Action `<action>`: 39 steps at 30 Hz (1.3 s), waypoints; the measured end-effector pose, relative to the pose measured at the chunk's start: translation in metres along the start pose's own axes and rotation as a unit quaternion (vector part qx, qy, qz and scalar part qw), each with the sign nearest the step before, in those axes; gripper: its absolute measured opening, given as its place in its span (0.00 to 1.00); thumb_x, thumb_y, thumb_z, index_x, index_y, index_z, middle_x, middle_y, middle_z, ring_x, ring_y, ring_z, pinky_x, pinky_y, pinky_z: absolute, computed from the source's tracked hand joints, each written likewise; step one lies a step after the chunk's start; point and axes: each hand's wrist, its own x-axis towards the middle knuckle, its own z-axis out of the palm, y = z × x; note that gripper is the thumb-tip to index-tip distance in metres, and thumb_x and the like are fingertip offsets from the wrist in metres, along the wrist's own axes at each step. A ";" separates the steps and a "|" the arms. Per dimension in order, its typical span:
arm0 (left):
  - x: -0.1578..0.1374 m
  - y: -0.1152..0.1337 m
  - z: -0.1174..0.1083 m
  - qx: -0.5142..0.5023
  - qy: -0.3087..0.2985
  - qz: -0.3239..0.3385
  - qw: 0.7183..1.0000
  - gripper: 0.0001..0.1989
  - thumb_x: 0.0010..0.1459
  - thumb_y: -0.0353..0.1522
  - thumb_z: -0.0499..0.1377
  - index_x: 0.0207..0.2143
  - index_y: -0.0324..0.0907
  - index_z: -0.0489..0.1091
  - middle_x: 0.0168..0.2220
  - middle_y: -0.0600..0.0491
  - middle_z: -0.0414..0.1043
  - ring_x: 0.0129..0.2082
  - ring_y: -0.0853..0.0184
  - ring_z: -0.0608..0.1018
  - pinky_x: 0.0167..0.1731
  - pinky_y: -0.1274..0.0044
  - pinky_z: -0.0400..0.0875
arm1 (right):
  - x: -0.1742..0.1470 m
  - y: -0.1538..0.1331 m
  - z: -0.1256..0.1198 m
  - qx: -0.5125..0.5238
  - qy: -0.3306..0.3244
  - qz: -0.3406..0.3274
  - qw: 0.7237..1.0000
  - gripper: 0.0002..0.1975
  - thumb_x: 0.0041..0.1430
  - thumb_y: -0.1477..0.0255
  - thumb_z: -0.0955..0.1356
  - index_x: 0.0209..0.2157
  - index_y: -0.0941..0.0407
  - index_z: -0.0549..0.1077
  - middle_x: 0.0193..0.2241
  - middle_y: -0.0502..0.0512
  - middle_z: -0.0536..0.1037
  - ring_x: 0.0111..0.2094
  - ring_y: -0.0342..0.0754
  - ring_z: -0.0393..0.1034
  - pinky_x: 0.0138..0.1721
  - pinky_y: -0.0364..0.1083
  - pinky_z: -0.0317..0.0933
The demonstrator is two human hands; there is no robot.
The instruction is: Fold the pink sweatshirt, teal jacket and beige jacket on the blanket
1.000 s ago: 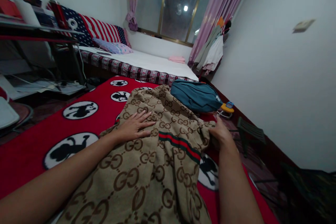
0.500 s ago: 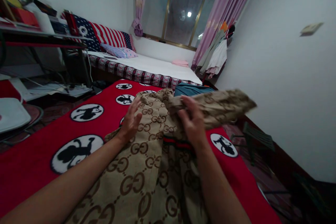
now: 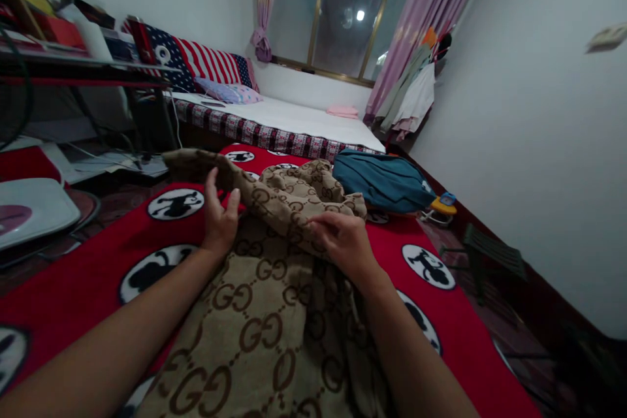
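Note:
A tan jacket (image 3: 267, 313) with a brown monogram pattern lies lengthwise before me, its hood end bunched at the far side. One of its sleeves (image 3: 274, 206) stretches across the upper part, its free end raised toward the left. My right hand (image 3: 343, 238) pinches the sleeve cloth near the middle, thumb and fingers together. My left hand (image 3: 219, 215) is open, thumb apart, fingers upright against the sleeve on the left side. Under the jacket spreads a red blanket (image 3: 386, 261) with black-and-white round figures.
Beyond the jacket sits a folded teal garment (image 3: 382, 179). Farther back stands a bed (image 3: 304, 119) with a white top. A cluttered desk (image 3: 83, 72) and a white stool seat (image 3: 36, 212) are on the left. A dark green stool (image 3: 492, 251) stands at right.
The sleeve, earlier held out to the right by my right hand, now lies across the jacket toward the left. My left hand has moved slightly left, and my view has shifted slightly.

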 end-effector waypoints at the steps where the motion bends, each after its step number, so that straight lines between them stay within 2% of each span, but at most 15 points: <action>1: -0.003 0.005 0.004 0.008 -0.024 0.002 1.000 0.29 0.63 0.40 0.51 0.64 0.42 0.52 0.64 0.44 0.56 0.65 0.59 0.59 0.65 0.66 0.53 | 0.001 0.003 -0.005 0.005 0.016 0.005 1.000 0.08 0.59 0.69 0.67 0.36 0.53 0.79 0.32 0.53 0.81 0.32 0.47 0.75 0.34 0.43 0.64; 4: -0.013 0.012 0.013 0.063 -0.095 -0.008 0.993 0.34 0.57 0.43 0.58 0.63 0.41 0.56 0.62 0.41 0.57 0.64 0.53 0.61 0.63 0.62 0.55 | 0.002 0.011 -0.016 0.024 0.030 0.037 0.999 0.08 0.57 0.69 0.68 0.35 0.55 0.79 0.31 0.54 0.81 0.31 0.47 0.74 0.34 0.44 0.65; 7: -0.021 0.018 0.014 0.134 -0.142 0.033 0.980 0.40 0.51 0.41 0.64 0.64 0.41 0.54 0.67 0.40 0.46 0.67 0.49 0.53 0.64 0.59 0.51 | -0.007 0.016 -0.025 0.051 0.010 0.088 0.995 0.10 0.55 0.67 0.69 0.36 0.56 0.79 0.31 0.54 0.81 0.31 0.47 0.74 0.34 0.45 0.67; 10: -0.024 0.028 0.010 0.153 -0.145 0.106 0.972 0.36 0.53 0.37 0.62 0.64 0.44 0.55 0.69 0.43 0.40 0.68 0.50 0.49 0.65 0.59 0.48 | -0.031 0.021 -0.034 0.077 -0.006 0.130 0.988 0.14 0.54 0.65 0.69 0.41 0.57 0.77 0.37 0.56 0.80 0.36 0.48 0.74 0.37 0.46 0.68; 13: -0.025 0.038 0.006 0.142 -0.163 0.163 0.963 0.30 0.56 0.35 0.60 0.61 0.45 0.60 0.69 0.46 0.42 0.68 0.51 0.50 0.64 0.58 0.47 | -0.069 0.027 -0.049 0.040 -0.013 0.156 0.987 0.19 0.54 0.65 0.69 0.47 0.55 0.73 0.45 0.59 0.77 0.45 0.51 0.73 0.41 0.48 0.68; 15: -0.027 0.045 0.005 0.126 -0.192 0.182 0.956 0.27 0.56 0.36 0.58 0.59 0.47 0.64 0.69 0.48 0.44 0.67 0.51 0.51 0.64 0.57 0.48 | -0.097 0.027 -0.061 -0.006 -0.021 0.189 0.982 0.21 0.53 0.63 0.70 0.48 0.55 0.71 0.45 0.59 0.76 0.46 0.52 0.72 0.41 0.48 0.68; 19: -0.035 0.057 0.006 0.083 -0.262 0.214 0.938 0.22 0.57 0.38 0.57 0.55 0.50 0.67 0.67 0.52 0.50 0.67 0.52 0.53 0.64 0.58 0.47 | -0.144 0.008 -0.076 -0.074 -0.100 0.277 0.953 0.17 0.54 0.57 0.68 0.39 0.55 0.72 0.32 0.54 0.77 0.32 0.49 0.72 0.32 0.46 0.64; 21: -0.037 0.060 0.007 0.074 -0.281 0.244 0.925 0.21 0.58 0.39 0.56 0.55 0.51 0.68 0.67 0.53 0.52 0.67 0.54 0.54 0.64 0.59 0.47 | -0.161 -0.006 -0.073 -0.113 -0.151 0.294 0.937 0.15 0.53 0.56 0.69 0.33 0.54 0.71 0.28 0.52 0.76 0.29 0.48 0.70 0.29 0.44 0.60; 23: -0.039 0.061 0.007 0.080 -0.282 0.276 0.915 0.22 0.58 0.40 0.56 0.56 0.50 0.67 0.67 0.52 0.51 0.67 0.55 0.53 0.64 0.59 0.47 | -0.172 -0.015 -0.069 -0.137 -0.168 0.287 0.933 0.13 0.53 0.58 0.69 0.27 0.54 0.69 0.26 0.50 0.74 0.27 0.47 0.67 0.28 0.44 0.56; 25: -0.039 0.059 0.008 0.096 -0.275 0.298 0.909 0.24 0.58 0.40 0.57 0.58 0.50 0.65 0.68 0.50 0.48 0.68 0.54 0.51 0.64 0.58 0.47 | -0.180 -0.014 -0.069 -0.123 -0.130 0.279 0.943 0.15 0.54 0.60 0.67 0.21 0.54 0.65 0.21 0.49 0.70 0.25 0.46 0.64 0.27 0.43 0.54; 27: -0.038 0.057 0.008 0.115 -0.270 0.311 0.904 0.28 0.58 0.39 0.58 0.61 0.49 0.61 0.69 0.48 0.45 0.68 0.53 0.49 0.64 0.56 0.46 | -0.186 -0.007 -0.076 -0.095 -0.029 0.299 0.949 0.16 0.54 0.61 0.64 0.18 0.54 0.61 0.19 0.49 0.66 0.23 0.45 0.61 0.26 0.43 0.54; 29: -0.037 0.056 0.009 0.131 -0.276 0.323 0.895 0.32 0.57 0.37 0.58 0.63 0.47 0.57 0.70 0.46 0.42 0.69 0.51 0.47 0.64 0.55 0.45 | -0.191 0.005 -0.085 -0.064 0.091 0.341 0.934 0.15 0.52 0.60 0.65 0.19 0.54 0.62 0.20 0.49 0.67 0.24 0.45 0.61 0.26 0.43 0.55; 31: -0.037 0.055 0.010 0.148 -0.295 0.329 0.885 0.35 0.56 0.35 0.59 0.65 0.45 0.54 0.70 0.44 0.42 0.69 0.51 0.47 0.64 0.56 0.44 | -0.196 0.014 -0.089 -0.032 0.157 0.383 0.910 0.16 0.51 0.59 0.66 0.19 0.54 0.63 0.20 0.49 0.67 0.23 0.44 0.61 0.25 0.42 0.56; 35: -0.037 0.053 0.013 0.170 -0.313 0.324 0.877 0.37 0.55 0.33 0.60 0.66 0.42 0.52 0.68 0.42 0.49 0.67 0.52 0.52 0.64 0.60 0.48 | -0.205 0.021 -0.082 0.060 0.139 0.426 0.892 0.18 0.50 0.54 0.67 0.24 0.54 0.67 0.21 0.49 0.70 0.25 0.47 0.66 0.26 0.43 0.61; 39: -0.037 0.044 0.019 0.172 -0.299 0.302 0.889 0.32 0.57 0.34 0.59 0.63 0.38 0.57 0.58 0.40 0.66 0.60 0.52 0.65 0.59 0.61 0.58 | -0.202 0.015 -0.075 0.086 0.088 0.410 0.904 0.26 0.44 0.52 0.71 0.40 0.56 0.72 0.36 0.58 0.79 0.38 0.56 0.74 0.38 0.49 0.69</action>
